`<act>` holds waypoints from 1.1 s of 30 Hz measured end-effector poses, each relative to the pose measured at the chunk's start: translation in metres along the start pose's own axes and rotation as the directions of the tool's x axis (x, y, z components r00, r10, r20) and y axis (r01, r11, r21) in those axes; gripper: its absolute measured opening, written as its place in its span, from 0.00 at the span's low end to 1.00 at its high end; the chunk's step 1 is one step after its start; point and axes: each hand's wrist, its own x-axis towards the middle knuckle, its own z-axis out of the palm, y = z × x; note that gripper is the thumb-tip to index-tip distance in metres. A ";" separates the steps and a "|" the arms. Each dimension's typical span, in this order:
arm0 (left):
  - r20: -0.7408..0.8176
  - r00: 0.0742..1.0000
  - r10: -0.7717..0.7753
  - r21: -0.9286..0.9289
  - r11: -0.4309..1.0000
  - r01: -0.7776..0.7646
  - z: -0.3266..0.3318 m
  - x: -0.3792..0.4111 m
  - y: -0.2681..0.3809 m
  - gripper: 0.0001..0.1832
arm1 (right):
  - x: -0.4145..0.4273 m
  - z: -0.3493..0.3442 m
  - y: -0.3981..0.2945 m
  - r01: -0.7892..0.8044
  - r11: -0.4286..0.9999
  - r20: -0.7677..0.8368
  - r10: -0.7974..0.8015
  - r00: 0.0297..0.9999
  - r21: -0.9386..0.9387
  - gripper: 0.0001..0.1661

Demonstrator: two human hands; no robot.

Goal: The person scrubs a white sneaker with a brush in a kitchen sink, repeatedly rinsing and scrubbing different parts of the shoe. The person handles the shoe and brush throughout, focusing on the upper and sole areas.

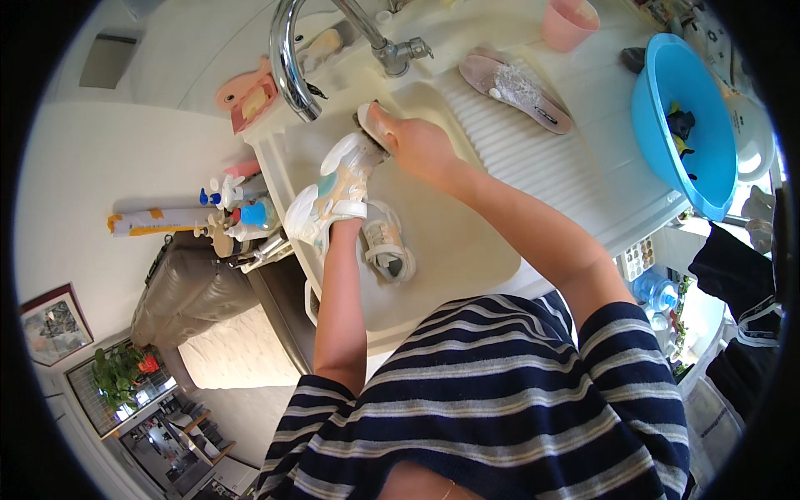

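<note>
My left hand (347,230) is pushed into a white sneaker (337,181) with peach and teal patches and holds it up over the sink (462,250). Its fingers are hidden inside the shoe; only the wrist shows. In my right hand (422,147) is a scrubbing brush (374,128) with a white back and dark bristles. The bristles touch the toe end of the sneaker. A second matching sneaker (386,244) lies in the basin just below, sole down, with its opening towards me.
A chrome faucet (290,75) arches over the basin's far side. On the ribbed drainboard (519,150) lies a foam-covered insole (519,94). Further right are a pink cup (570,25) and a blue basin (656,125) with dark cloth inside. Several bottles (234,215) crowd the left edge, below a pink fish-shaped soap holder (247,94).
</note>
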 end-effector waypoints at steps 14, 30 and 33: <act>0.151 0.979 -0.138 0.025 0.990 0.136 -0.009 0.011 0.019 0.32 | -0.010 -0.018 -0.017 0.038 0.995 0.203 -0.017 0.979 -0.097 0.41; 0.290 0.812 -0.507 -0.957 -0.132 0.260 0.004 -0.014 -0.007 0.19 | 0.002 -0.024 -0.011 -0.251 0.963 -0.150 0.263 0.953 0.094 0.33; 0.311 0.842 -0.440 -0.950 -0.169 0.263 0.001 -0.021 -0.017 0.20 | -0.010 -0.038 0.015 -0.144 0.972 -0.207 0.181 0.961 0.185 0.32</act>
